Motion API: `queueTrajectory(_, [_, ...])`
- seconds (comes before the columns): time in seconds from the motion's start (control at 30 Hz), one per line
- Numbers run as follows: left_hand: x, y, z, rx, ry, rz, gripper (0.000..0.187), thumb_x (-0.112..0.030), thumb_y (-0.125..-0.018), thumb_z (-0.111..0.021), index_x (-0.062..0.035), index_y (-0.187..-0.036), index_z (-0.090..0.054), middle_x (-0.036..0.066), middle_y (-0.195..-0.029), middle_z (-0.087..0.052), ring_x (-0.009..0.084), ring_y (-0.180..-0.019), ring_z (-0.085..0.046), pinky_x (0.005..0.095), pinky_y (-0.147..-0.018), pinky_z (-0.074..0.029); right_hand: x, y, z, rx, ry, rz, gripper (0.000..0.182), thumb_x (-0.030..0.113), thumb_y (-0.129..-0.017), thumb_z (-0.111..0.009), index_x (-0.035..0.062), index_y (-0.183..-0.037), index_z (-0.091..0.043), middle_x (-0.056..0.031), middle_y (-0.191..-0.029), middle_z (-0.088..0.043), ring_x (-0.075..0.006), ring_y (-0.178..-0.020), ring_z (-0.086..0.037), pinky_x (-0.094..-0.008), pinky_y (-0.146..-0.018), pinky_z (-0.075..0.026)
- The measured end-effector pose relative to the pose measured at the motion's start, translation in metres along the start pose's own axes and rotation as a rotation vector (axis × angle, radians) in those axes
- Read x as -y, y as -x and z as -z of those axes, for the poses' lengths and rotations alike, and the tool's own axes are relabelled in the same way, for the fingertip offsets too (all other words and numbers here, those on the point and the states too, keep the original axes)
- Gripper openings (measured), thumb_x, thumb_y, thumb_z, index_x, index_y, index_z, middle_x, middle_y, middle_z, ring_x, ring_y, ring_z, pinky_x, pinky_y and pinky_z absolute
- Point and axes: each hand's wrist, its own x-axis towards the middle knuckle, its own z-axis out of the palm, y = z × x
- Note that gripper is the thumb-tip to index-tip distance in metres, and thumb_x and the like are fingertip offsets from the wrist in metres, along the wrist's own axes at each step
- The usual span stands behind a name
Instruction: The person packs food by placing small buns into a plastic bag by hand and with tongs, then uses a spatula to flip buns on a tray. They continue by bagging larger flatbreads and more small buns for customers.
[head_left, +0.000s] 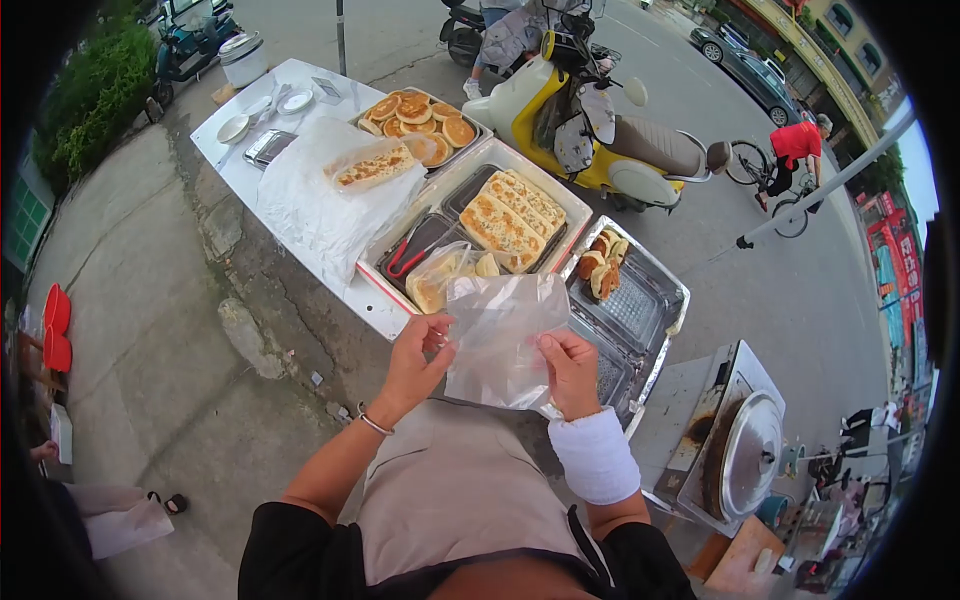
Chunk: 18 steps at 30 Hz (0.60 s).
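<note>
Between my two hands a clear plastic bag [505,345] is stretched out in front of my apron. My left hand [422,358], with a bracelet at the wrist, is closed on the bag's left edge. On the other side my right hand [568,370] pinches it, a white wristband [595,457] below. Just beyond, a bagged flatbread [430,287] lies in a foam box [375,262], beside red-handled tongs [408,258]. Long browned flatbreads [510,222] rest on a tray in the same box. To the right, a metal tray [655,290] holds a few small browned pastries [602,265].
Round flatbreads [418,125] fill a tray farther back on the white table [290,85], near a wrapped flatbread [370,165]. A lidded griddle [750,455] stands at right. A yellow scooter [540,110] is parked behind the table; a cyclist [795,145] is on the road.
</note>
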Motion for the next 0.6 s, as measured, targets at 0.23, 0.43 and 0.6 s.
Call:
queueTrajectory(0.23, [-0.025,0.002,-0.060,0.404,0.639,0.286,0.022,-0.010,-0.090,-0.071,0.0012,-0.108,-0.063,0.007,-0.096,-0.068,0.0119,-0.085,-0.066,0.0249,-0.075,-0.055,-0.003,0.028,-0.010,0.045,0.638,0.401,0.019,0.007,-0.080,-0.077,0.0032,-0.076,-0.059,-0.0044,-0.071,-0.063,-0.0118,-0.056,-0.059,-0.0267,-0.051,-0.048])
queueTrajectory(0.43, [-0.025,-0.005,-0.082,0.514,0.722,0.419,0.019,-0.017,-0.093,-0.068,0.0020,-0.092,-0.068,0.009,-0.088,-0.070,0.0138,-0.076,-0.068,0.0285,-0.072,-0.058,0.014,0.043,0.018,0.072,0.757,0.381,0.025,0.008,-0.077,-0.079,0.0023,-0.073,-0.055,-0.0062,-0.075,-0.061,-0.0121,-0.063,-0.060,-0.0269,-0.054,-0.049])
queueTrajectory(0.6, [-0.036,-0.023,-0.114,0.506,0.639,0.358,0.021,-0.021,-0.096,-0.064,-0.0006,-0.090,-0.067,0.010,-0.089,-0.070,0.0141,-0.078,-0.068,0.0294,-0.075,-0.058,0.021,0.022,0.070,0.037,0.346,0.125,0.024,0.004,-0.080,-0.076,0.0014,-0.075,-0.053,-0.0075,-0.082,-0.062,-0.0090,-0.067,-0.061,-0.0246,-0.056,-0.052])
